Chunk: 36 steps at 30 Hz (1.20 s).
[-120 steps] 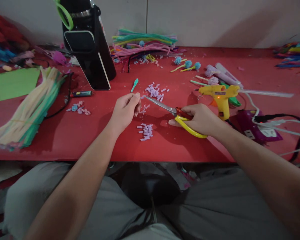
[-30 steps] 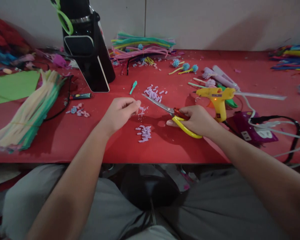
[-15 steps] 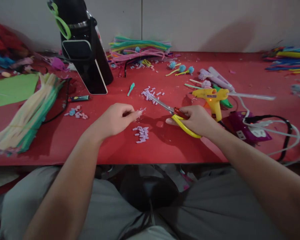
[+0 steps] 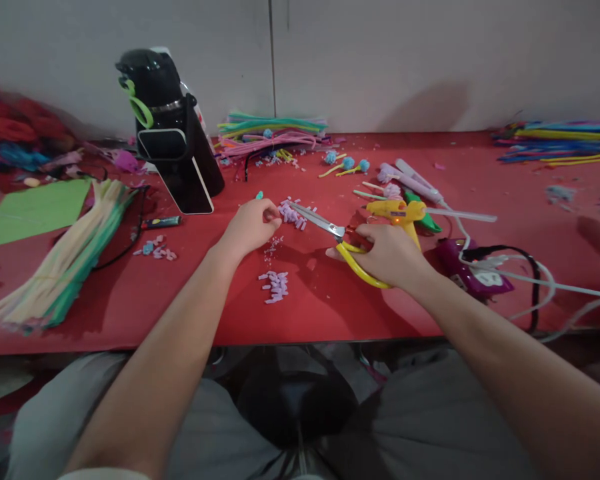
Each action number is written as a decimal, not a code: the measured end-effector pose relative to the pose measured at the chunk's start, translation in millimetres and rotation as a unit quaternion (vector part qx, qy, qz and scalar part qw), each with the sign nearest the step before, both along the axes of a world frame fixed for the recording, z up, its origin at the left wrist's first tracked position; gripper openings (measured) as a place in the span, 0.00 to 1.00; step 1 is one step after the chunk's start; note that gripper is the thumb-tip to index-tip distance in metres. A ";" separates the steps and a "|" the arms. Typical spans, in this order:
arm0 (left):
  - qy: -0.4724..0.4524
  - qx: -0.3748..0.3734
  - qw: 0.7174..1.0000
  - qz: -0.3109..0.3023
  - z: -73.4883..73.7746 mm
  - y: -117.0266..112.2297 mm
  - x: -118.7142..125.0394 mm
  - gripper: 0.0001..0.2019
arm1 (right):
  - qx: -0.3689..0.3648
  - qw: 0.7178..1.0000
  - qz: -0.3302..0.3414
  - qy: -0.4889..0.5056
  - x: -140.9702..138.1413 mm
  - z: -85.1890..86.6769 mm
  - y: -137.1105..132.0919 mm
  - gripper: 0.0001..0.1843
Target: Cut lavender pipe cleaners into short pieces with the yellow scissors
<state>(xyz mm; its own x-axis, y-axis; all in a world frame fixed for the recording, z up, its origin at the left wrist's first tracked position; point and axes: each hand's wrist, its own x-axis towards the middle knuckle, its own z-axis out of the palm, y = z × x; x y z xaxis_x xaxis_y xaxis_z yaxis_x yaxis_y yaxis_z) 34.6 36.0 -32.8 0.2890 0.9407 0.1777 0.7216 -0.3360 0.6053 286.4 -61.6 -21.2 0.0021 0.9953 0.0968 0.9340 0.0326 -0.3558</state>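
Note:
My right hand (image 4: 387,257) grips yellow-handled scissors (image 4: 345,243), blades pointing left across the red table (image 4: 330,307). My left hand (image 4: 250,227) is curled, fingertips reaching into the farther pile of short lilac pipe-cleaner pieces (image 4: 293,213); whether it holds one is hidden. A second small pile of lilac pieces (image 4: 275,287) lies nearer me, between my arms. Tiny lilac trimmings (image 4: 270,248) are scattered between the piles.
A yellow glue gun (image 4: 397,213) with a lit light stands right of the scissors, beside a purple power strip (image 4: 473,277) with cables. A black bottle and stand (image 4: 173,133), pipe-cleaner bundles (image 4: 70,250), green paper (image 4: 35,210) and made flowers (image 4: 347,163) surround.
My left hand moved forward from the trimmings to the farther lilac pile. The head tilted up, showing more wall. The scissors stayed in my right hand.

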 end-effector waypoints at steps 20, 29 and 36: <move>-0.063 0.005 0.997 0.033 -0.1 -11.8 -5.0 0.04 | -0.014 1.000 -0.004 0.014 1.7 1.0 -4.9 0.37; -0.158 -0.057 0.985 0.033 -4.2 -63.8 -37.8 0.03 | -0.051 0.998 0.024 0.021 -6.6 -3.4 -7.0 0.35; -0.212 -0.082 0.974 0.025 0.1 -69.3 -38.4 0.08 | -0.052 0.995 0.072 0.033 -12.3 -15.0 -6.8 0.33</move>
<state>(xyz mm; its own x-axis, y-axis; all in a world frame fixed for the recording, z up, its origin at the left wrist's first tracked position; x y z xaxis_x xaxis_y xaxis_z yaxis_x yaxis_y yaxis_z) -3.8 -33.3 -32.6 0.1765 0.9773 0.1175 0.4087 -0.1814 0.8945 274.2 -68.4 -36.3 -0.1393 0.9902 -0.0031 0.8967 0.1248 -0.4246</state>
